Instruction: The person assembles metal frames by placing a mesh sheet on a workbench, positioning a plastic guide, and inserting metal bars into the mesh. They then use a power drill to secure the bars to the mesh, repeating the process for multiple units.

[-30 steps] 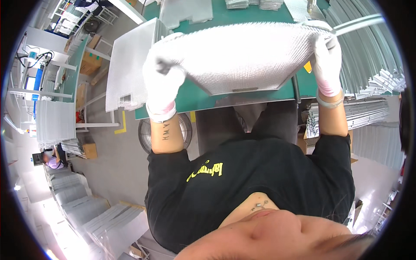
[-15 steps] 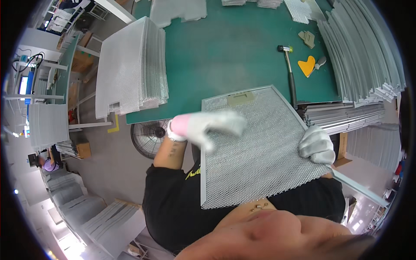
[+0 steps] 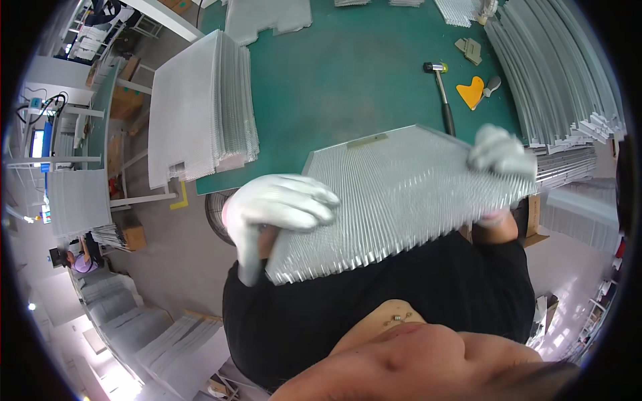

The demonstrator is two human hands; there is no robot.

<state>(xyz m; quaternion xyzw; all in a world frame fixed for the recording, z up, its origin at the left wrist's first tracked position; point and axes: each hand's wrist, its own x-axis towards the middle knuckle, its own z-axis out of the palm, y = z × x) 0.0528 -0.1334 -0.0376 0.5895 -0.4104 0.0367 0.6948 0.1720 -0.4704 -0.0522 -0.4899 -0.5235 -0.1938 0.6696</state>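
A silvery mesh filter panel (image 3: 388,194) is held in front of my body, tilted, with its near edge showing open, toothed mesh. Thin metal framing runs along its far side, where a beige latch plate (image 3: 368,142) is set. My right hand (image 3: 500,155), white-gloved and a little blurred, grips the panel's right edge. At the left edge lies my left hand (image 3: 284,206), also gloved: its fingers stretch over the mesh and its thumb stands apart outside the corner. The undersides of both edges are hidden.
A green table (image 3: 348,80) carries a mesh sheet stack (image 3: 184,110) at left and a mallet (image 3: 441,97), orange scraper (image 3: 471,93) and beige plates (image 3: 469,51) at right. Many metal frames (image 3: 555,73) stack along the right. A floor fan (image 3: 217,217) stands below the table; a person (image 3: 83,259) sits far left.
The panel has tipped so its surface looks foreshortened. My left hand has moved left to its edge, and my right hand has risen. The metal strip at the lower right no longer shows.
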